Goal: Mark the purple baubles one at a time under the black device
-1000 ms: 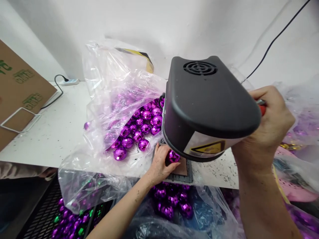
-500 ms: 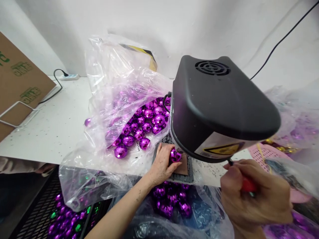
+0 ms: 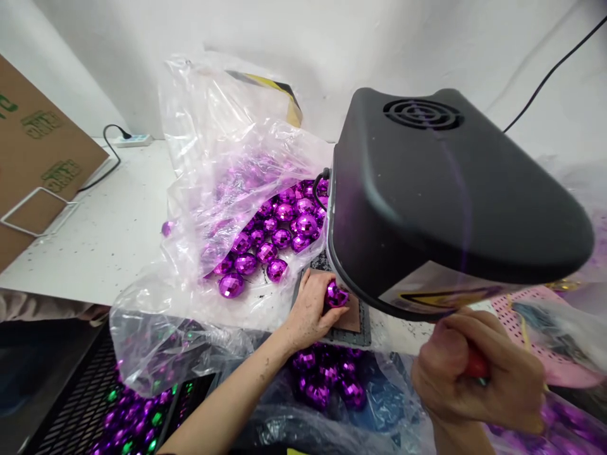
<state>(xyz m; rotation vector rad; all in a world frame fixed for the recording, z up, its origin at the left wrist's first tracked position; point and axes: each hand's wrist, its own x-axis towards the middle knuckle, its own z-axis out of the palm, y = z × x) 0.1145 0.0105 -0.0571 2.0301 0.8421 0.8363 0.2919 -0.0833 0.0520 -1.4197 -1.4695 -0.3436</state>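
Note:
My left hand (image 3: 310, 306) is closed round a purple faceted ball (image 3: 336, 295), holding it on a brown pad (image 3: 351, 319) under the black machine head (image 3: 441, 196). Low at the right, my right hand (image 3: 478, 376) is wrapped round the machine's red-handled lever (image 3: 475, 366), just below the head's front edge. A clear plastic bag (image 3: 222, 189) full of several purple balls (image 3: 279, 230) lies open right behind my left hand.
A second bag of purple balls (image 3: 327, 379) hangs below the table edge, and more purple and green balls sit in a black crate (image 3: 128, 423) lower left. A cardboard box (image 3: 38, 158) stands at far left, a power strip (image 3: 130, 140) behind, a pink basket (image 3: 535, 335) at right.
My right hand pulled the red lever from beside the machine head down to below its front edge. The view drew closer to the machine. The left hand kept holding the ball on the pad.

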